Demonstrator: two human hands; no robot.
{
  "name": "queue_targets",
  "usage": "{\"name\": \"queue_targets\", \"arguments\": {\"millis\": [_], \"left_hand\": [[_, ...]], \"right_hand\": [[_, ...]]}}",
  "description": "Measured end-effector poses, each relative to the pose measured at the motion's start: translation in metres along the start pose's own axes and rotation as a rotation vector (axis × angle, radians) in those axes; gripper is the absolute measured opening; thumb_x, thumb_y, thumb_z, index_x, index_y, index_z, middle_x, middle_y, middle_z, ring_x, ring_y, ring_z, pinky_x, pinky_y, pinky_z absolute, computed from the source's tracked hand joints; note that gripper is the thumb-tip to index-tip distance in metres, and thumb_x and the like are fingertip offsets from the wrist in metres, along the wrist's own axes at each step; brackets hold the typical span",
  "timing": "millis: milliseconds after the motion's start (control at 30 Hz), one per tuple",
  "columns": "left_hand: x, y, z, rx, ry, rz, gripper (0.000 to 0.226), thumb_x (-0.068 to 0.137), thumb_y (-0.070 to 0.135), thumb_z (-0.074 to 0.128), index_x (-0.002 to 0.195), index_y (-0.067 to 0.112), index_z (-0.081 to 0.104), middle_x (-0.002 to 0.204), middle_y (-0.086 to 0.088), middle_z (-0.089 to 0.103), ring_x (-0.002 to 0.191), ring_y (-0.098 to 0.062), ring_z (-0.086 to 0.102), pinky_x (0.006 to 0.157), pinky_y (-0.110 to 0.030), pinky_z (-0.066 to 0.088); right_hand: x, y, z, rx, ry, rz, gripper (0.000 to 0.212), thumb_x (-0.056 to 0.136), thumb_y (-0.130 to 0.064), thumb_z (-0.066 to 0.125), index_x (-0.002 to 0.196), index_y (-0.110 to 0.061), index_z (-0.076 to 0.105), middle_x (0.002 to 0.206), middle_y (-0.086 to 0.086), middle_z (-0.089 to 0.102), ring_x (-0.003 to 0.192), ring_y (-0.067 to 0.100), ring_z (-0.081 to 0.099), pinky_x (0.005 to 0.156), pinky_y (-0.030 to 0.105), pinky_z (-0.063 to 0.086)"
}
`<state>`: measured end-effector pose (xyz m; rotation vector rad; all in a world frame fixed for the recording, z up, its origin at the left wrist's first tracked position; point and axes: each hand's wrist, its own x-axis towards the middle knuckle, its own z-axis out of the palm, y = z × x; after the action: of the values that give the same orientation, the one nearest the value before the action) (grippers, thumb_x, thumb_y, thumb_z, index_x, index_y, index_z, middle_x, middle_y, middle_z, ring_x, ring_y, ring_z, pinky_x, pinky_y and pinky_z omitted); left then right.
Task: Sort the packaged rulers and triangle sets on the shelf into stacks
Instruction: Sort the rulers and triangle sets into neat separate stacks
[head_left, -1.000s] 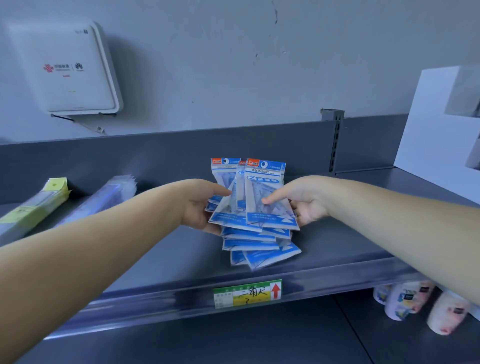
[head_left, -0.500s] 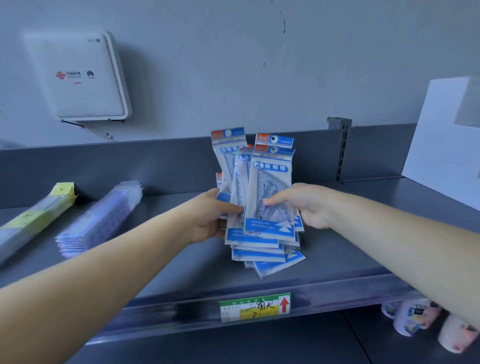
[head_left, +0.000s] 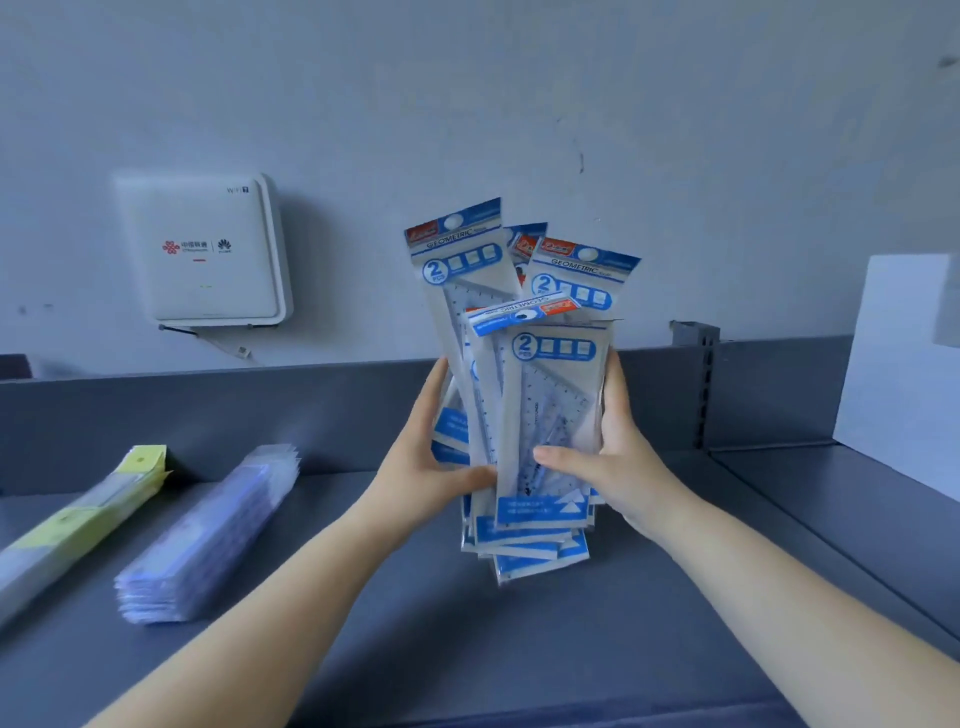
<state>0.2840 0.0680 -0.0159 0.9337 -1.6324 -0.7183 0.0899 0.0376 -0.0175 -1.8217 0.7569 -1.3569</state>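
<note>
A bundle of several blue-and-white packaged triangle sets (head_left: 540, 415) stands nearly upright above the grey shelf (head_left: 597, 639), its tops fanned out unevenly. My left hand (head_left: 426, 457) grips the bundle's left side, thumb across the front. My right hand (head_left: 613, 457) grips its right side, thumb pressed on the front packet. On the shelf to the left lies a stack of clear packaged rulers (head_left: 213, 535). Further left lies a long stack of rulers with yellow header cards (head_left: 78, 525).
The shelf's grey back panel (head_left: 311, 415) runs behind everything, with a slotted upright post (head_left: 696, 384) at the right. A white router box (head_left: 208, 249) hangs on the wall. A white board (head_left: 904, 374) leans at the far right.
Both hands have lifted the bundle of triangle sets off the shelf and tipped it upright, moving to its sides. The view has risen, so the shelf's front label is out of sight.
</note>
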Motion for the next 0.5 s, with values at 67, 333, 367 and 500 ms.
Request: {"name": "queue_targets", "arguments": {"millis": [67,333,367,500], "left_hand": [[-0.002,-0.003,0.001,0.035,-0.016,0.048,0.098,0.066,0.005,0.070,0.132,0.059,0.024,0.134,0.027,0.048,0.121,0.000,0.052,0.094,-0.030,0.050],[-0.016,-0.007,0.014,0.131,-0.093,0.114,0.084,0.075,-0.016,0.060,0.125,0.044,0.030,0.108,0.039,0.053,0.098,0.012,0.058,0.062,-0.013,0.051],[-0.014,-0.007,0.015,0.146,-0.068,0.123,0.082,0.074,-0.016,0.060,0.122,0.043,0.031,0.108,0.038,0.052,0.098,0.014,0.056,0.063,-0.011,0.050],[-0.009,-0.011,0.013,0.110,-0.047,0.113,0.060,0.067,0.008,0.057,0.114,0.039,0.036,0.111,0.017,0.053,0.091,0.015,0.056,0.069,-0.009,0.047]], "right_hand": [[0.000,0.003,0.000,-0.054,-0.012,-0.029,0.112,0.074,-0.001,0.074,0.146,-0.041,-0.002,0.138,-0.037,0.030,0.129,-0.016,0.030,0.100,0.005,0.032],[-0.016,0.012,-0.001,-0.121,-0.031,-0.089,0.112,0.068,-0.004,0.070,0.144,-0.037,-0.006,0.128,-0.044,0.037,0.127,-0.015,0.034,0.093,-0.001,0.031],[-0.015,0.012,-0.001,-0.130,-0.010,-0.099,0.111,0.067,-0.004,0.070,0.145,-0.033,-0.003,0.130,-0.038,0.038,0.126,-0.012,0.037,0.093,0.001,0.033],[-0.015,0.015,0.001,-0.172,0.036,-0.095,0.102,0.064,-0.009,0.073,0.146,-0.016,0.013,0.137,-0.011,0.042,0.121,-0.011,0.044,0.093,0.003,0.037]]}}
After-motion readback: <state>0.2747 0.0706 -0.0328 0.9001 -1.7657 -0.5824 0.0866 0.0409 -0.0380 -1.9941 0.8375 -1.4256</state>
